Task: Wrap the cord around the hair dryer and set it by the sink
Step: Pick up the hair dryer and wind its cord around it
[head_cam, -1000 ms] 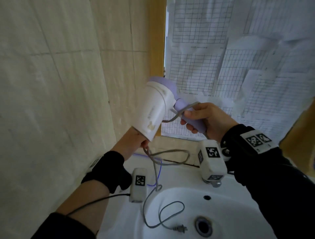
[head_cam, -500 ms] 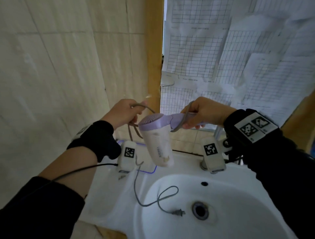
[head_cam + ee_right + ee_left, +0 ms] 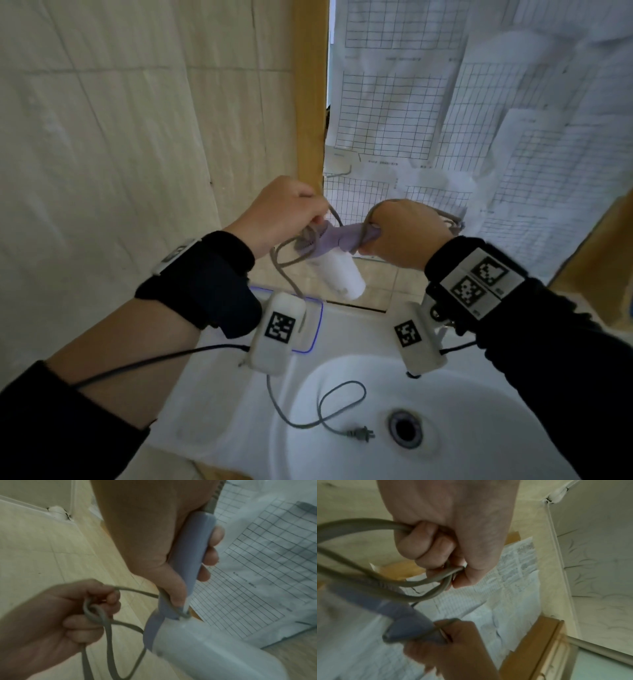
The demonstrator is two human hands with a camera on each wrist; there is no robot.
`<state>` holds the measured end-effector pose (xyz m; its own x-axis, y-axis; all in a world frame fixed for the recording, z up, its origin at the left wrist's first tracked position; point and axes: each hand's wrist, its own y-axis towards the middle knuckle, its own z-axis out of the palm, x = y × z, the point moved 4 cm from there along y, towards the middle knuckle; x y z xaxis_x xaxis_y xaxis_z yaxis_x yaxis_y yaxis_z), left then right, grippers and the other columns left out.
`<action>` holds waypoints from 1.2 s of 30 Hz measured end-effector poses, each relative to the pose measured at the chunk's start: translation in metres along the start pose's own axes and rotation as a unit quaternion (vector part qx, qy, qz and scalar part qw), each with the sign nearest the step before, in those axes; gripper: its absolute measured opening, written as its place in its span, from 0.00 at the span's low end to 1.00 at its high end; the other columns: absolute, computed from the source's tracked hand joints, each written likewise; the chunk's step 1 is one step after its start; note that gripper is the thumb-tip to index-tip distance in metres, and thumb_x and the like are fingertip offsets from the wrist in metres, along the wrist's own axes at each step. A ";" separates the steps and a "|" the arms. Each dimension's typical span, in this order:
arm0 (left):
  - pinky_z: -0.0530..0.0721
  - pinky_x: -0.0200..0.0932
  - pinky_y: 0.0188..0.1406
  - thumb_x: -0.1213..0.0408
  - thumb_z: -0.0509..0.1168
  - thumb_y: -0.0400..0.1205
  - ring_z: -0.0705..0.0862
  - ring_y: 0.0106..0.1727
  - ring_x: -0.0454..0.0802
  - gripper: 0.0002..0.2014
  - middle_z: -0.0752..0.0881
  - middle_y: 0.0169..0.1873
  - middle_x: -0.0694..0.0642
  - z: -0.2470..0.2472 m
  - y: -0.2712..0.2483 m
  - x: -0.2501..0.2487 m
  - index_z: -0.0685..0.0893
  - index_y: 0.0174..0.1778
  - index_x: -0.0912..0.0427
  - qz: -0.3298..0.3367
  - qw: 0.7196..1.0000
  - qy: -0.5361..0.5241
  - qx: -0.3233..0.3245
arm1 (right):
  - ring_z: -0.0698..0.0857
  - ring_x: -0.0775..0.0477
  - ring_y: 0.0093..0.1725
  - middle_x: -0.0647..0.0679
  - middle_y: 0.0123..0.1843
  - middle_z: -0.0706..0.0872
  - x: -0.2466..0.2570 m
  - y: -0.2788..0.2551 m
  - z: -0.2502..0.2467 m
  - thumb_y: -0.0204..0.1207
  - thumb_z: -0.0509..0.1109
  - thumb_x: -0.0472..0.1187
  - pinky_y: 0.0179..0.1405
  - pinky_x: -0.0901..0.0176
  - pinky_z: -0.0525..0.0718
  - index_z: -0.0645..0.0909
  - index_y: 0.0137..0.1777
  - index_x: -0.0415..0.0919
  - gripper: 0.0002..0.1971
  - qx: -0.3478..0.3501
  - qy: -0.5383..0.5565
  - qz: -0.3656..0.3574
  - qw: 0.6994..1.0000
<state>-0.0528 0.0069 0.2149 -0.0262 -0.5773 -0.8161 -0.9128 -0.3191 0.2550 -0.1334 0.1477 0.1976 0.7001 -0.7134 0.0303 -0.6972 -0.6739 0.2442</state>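
A white and lilac hair dryer (image 3: 337, 265) hangs above the sink's back edge with its nozzle pointing down. My right hand (image 3: 399, 234) grips its lilac handle (image 3: 193, 555), the thumb pinning a turn of cord against it. My left hand (image 3: 286, 212) holds a loop of the grey cord (image 3: 423, 586) just left of the dryer's rear, fingers curled round it (image 3: 96, 609). The rest of the cord (image 3: 322, 407) trails down into the basin, where the plug (image 3: 359, 435) lies near the drain.
The white sink (image 3: 219, 404) has a flat ledge at the left and a drain (image 3: 406, 428) in the bowl. A tiled wall (image 3: 120, 154) stands close on the left. A wooden post (image 3: 310, 85) and gridded paper sheets (image 3: 445, 120) rise behind.
The dryer has swung from nozzle-left to nozzle-down and dropped lower. My left hand has come up from under the nozzle, carrying a cord loop over the dryer's rear.
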 end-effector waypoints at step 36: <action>0.64 0.30 0.12 0.81 0.51 0.81 0.68 0.16 0.40 0.13 0.80 0.27 0.61 0.003 -0.004 0.084 0.76 0.39 0.63 -0.124 0.935 -0.327 -0.068 | 0.79 0.45 0.25 0.43 0.28 0.87 -0.069 -0.010 -0.030 0.40 0.85 0.51 0.24 0.62 0.74 0.89 0.34 0.37 0.24 0.069 0.721 -0.074 0.685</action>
<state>-0.0524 -0.0384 0.1439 -0.1051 0.0949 -0.9899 -0.8647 -0.5003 0.0438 -0.1699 0.2100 0.2225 0.1197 0.2296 0.9659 -0.5395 -0.8017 0.2574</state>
